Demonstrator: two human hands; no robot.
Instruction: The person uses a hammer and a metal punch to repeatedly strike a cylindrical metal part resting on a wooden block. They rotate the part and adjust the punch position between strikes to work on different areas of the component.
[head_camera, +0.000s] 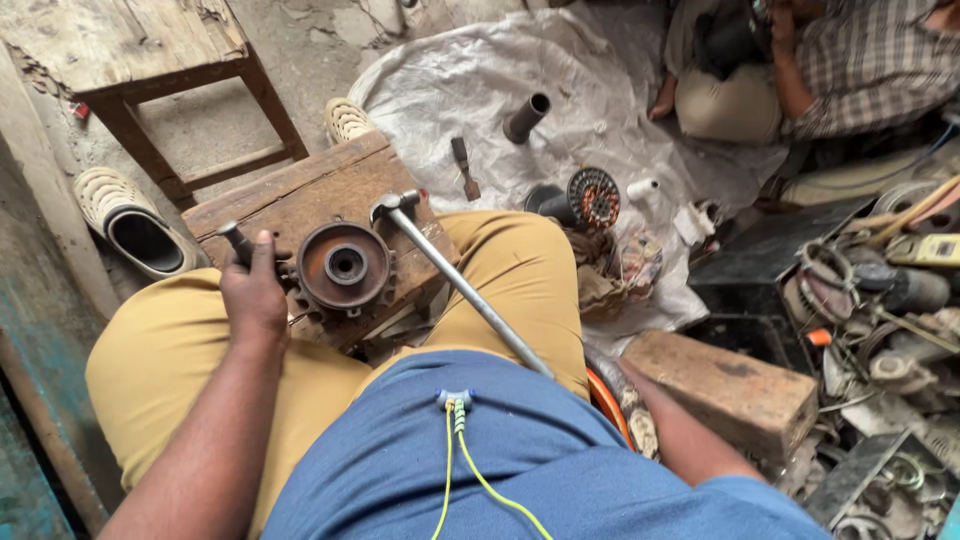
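Observation:
My left hand (255, 292) grips a short dark metal punch (236, 240) next to a rusty round motor end cover (345, 266). The cover lies flat on a worn wooden block (300, 195) between my knees. A hammer lies across my right thigh, its steel head (393, 207) resting on the block just right of the cover. Its long metal handle (470, 295) runs back toward my waist. Only my right forearm (680, 432) shows beside my hip. My right hand is hidden behind my blue shirt, near the handle's end.
A white plastic sheet (470, 80) ahead holds a dark pipe piece (526, 117), a small chisel (463, 168) and a wound stator (593, 197). A wooden stool (140, 50) and sandals (135, 225) stand left. A brick (735, 392) and scrap parts (880, 300) lie right. Another person (840, 60) sits at top right.

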